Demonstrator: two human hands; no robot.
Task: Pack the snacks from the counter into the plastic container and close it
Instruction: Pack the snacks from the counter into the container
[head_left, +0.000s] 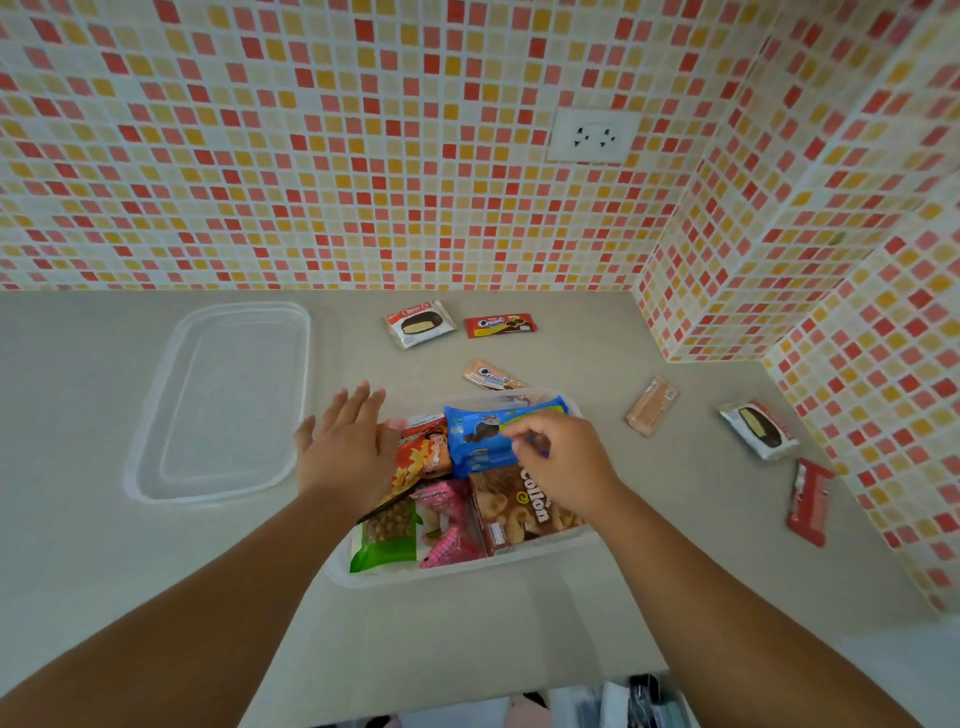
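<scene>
The clear plastic container (457, 571) sits mid-counter, filled with several snack packs: a brown Collon box (519, 512), a pink pack (447, 519), a green pack (387, 535), an orange-red pack (423, 457). On top lies a blue cookie pack (478, 434), pinched at its right side by my right hand (563, 465). My left hand (345, 447) hovers flat with fingers spread over the container's left edge. The clear lid (223, 400) lies on the counter to the left.
Loose snacks lie on the counter: a Choco pie (420, 323), a red cookie pack (500, 325), a beige cookie pack (491, 375), a wafer (650, 408), another Choco pie (759, 428), a red bar (809, 501). Tiled walls stand behind and right, with a socket (594, 136).
</scene>
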